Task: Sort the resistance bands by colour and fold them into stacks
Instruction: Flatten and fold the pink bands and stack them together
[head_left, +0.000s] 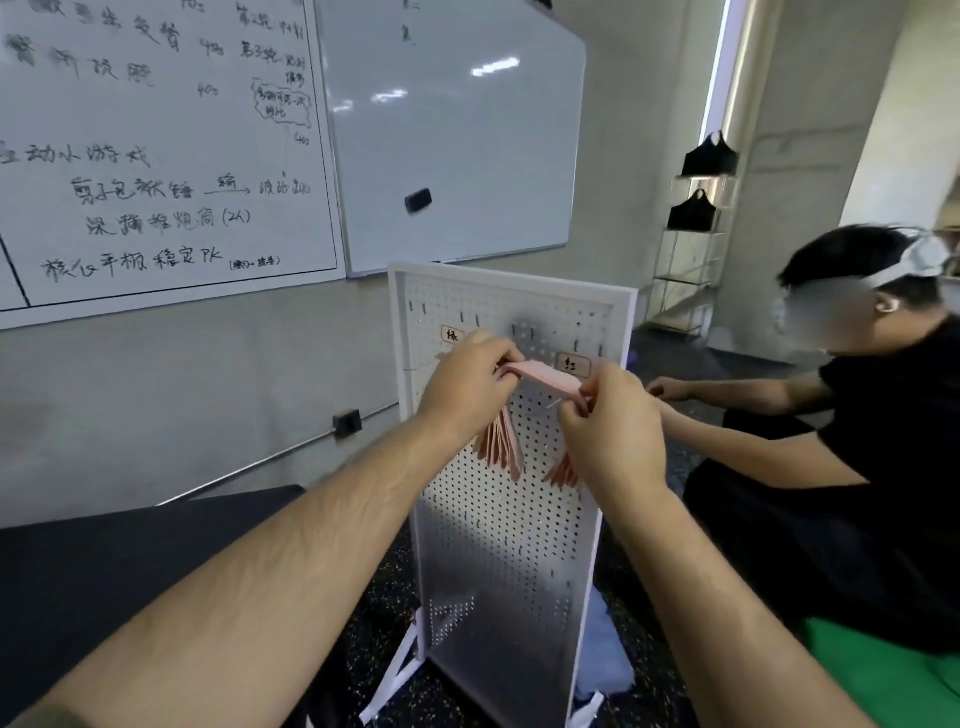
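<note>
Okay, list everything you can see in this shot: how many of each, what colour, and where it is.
pegboard: one, white, upright, centre
labels: two, tan-edged, on the upper pegboard
held band: one, pink, stretched across in front of the labels
hung bands: two bunches, pink, on the pegboard below the held band
whiteboards: two, white, upper left; the left one has writing on it
eraser: one, black, on the right whiteboard
bags: two, black, on a clear shelf, back right
other person: one, in black, right
left grip: one, pinches the held band's left end
right grip: one, pinches its right end
</note>
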